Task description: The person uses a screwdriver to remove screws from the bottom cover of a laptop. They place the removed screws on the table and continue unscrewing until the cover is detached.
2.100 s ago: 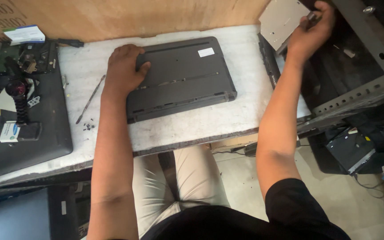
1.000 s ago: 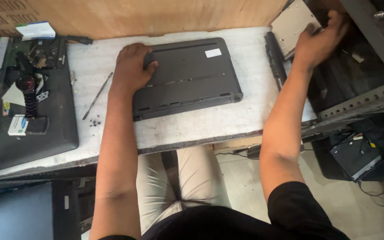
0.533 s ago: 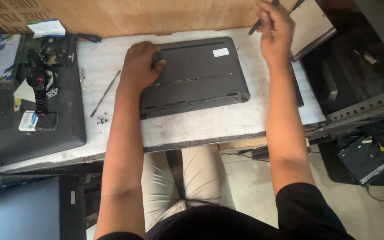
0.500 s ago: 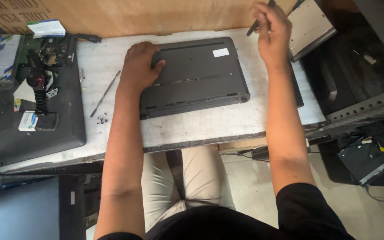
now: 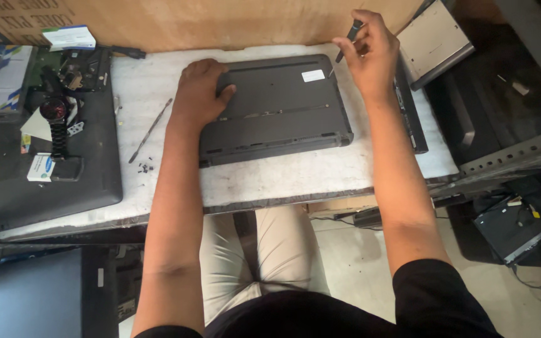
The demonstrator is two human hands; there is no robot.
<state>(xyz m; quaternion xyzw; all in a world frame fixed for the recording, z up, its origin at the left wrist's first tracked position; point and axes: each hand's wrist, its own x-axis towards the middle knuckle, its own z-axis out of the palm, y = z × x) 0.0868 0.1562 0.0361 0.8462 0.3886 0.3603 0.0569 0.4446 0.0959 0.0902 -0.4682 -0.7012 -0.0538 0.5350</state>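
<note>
Head view: right hand (image 5: pixel 370 56), back from the side shelf, grasps a screwdriver (image 5: pixel 349 39) over the laptop (image 5: pixel 277 106); left hand (image 5: pixel 198 94) stays flat on it, grip released.

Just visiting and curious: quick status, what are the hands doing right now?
Left hand flat on upturned grey laptop. Right hand grips small screwdriver, tip at laptop's far right corner. Loose screws and thin rod lie aside, nothing blocking.
</note>
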